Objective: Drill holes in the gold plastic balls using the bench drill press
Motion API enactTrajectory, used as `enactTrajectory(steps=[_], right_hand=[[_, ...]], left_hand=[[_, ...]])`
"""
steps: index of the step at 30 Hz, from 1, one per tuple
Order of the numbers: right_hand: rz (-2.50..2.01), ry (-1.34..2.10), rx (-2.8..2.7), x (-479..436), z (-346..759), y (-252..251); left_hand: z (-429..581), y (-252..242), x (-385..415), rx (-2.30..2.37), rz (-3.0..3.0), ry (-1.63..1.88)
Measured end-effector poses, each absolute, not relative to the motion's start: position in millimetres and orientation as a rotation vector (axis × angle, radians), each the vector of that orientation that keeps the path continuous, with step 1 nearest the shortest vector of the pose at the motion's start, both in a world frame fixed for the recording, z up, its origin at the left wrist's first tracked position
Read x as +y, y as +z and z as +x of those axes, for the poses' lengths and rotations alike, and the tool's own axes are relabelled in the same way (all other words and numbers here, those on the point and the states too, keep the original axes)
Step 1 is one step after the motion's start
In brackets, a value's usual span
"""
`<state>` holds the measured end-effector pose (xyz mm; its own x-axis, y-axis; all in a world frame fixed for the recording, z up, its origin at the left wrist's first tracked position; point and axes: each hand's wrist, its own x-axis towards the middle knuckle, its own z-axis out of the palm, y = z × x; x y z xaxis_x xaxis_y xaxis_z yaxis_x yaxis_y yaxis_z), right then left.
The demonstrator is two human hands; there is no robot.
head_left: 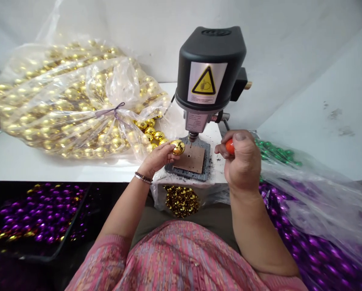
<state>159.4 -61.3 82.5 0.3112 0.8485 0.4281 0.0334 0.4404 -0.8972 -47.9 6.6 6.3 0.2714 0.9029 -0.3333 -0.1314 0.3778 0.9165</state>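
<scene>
The bench (78,172)'s left side is crowded by a tied bag of gold balls (62,109); purple balls (41,212) are heaped lower left. And here, a gold ball (178,147) is pinched by the left hand (161,157), just beside the drill bit (191,145); the red knob (230,146) is gripped by the right hand (244,159). Dark shavings (210,165) are scattered; the bench is backed by a pale wall (132,24).

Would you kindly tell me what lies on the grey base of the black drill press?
A flat brown rectangular board, with dark crumbs around. The left hand and its gold ball cover part of the board's left edge; anything beneath the board is hidden.
</scene>
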Motion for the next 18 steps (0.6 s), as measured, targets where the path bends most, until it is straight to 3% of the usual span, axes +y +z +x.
enactTrajectory(steps=[14,18], right_hand=[[-0.973,0.679,-1.102,-60.6,158.2,82.1],[-0.961,0.659,-1.080,-58.7,159.1,79.6]], left_hand=[[-49.0,-3.3,-36.0,0.955,0.380,0.868],[-105.8,0.8,-57.6,0.998,0.437,1.148]])
